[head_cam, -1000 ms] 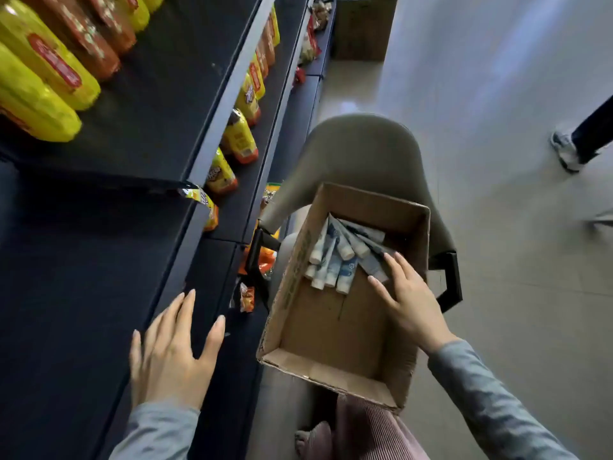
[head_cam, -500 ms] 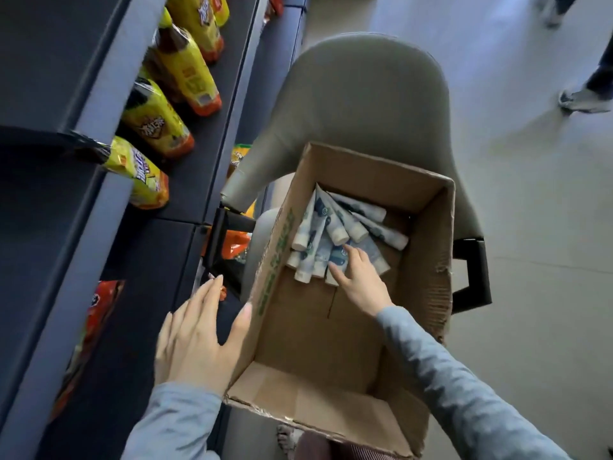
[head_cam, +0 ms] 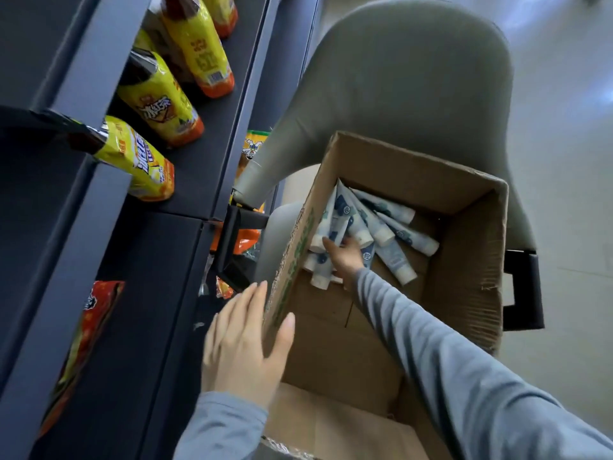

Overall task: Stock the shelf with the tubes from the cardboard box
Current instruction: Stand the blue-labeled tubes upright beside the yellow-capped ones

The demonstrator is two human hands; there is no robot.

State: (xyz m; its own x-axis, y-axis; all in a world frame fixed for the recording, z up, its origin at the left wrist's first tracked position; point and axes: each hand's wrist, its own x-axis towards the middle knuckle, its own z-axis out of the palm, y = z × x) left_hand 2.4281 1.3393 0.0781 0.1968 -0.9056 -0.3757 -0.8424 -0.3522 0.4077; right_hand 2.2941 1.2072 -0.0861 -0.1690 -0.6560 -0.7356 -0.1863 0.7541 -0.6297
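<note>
Here, the left hand (head_cam: 242,343) is held spread open at the left wall of the brown cardboard box (head_cam: 464,270); the right hand (head_cam: 345,257) is sunk among white-and-blue plastic tubes (head_cam: 396,260) heaped at its far end, grip indiscernible.

The cardboard box (head_cam: 464,260) is standing open at the top, so you are getting free entry from above, while its tall walls are hemming in every side. The tubes (head_cam: 394,257) are crowding its far left corner, leaving the near floor bare. The chair back (head_cam: 398,78) is rising just behind the box, and the black armrest (head_cam: 232,247) is jutting into the narrow gap toward the shelf (head_cam: 192,180), where yellow bottles (head_cam: 156,104) are taking up the upper level and dark board nearer you is lying open.
</note>
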